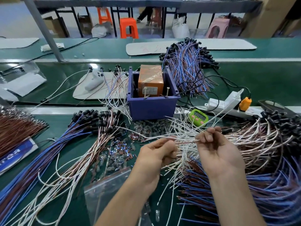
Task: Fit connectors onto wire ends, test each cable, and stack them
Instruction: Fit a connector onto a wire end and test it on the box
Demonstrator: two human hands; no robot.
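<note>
Your left hand (156,154), right hand (216,149) each pinch white wire (185,141), stretched crosswise between them; loose connectors (120,150) nearer left hand.

The left hand (156,154) curls over its own fingertips, so what they pinch among the white wires (184,141) cannot be told; the right hand (215,147) is smeared where it pinches them; the timer (198,117) shows unreadable digits; the orange box (150,81) sits half hidden in the blue bin (152,106); brown wires (14,128) run off the left edge.
</note>
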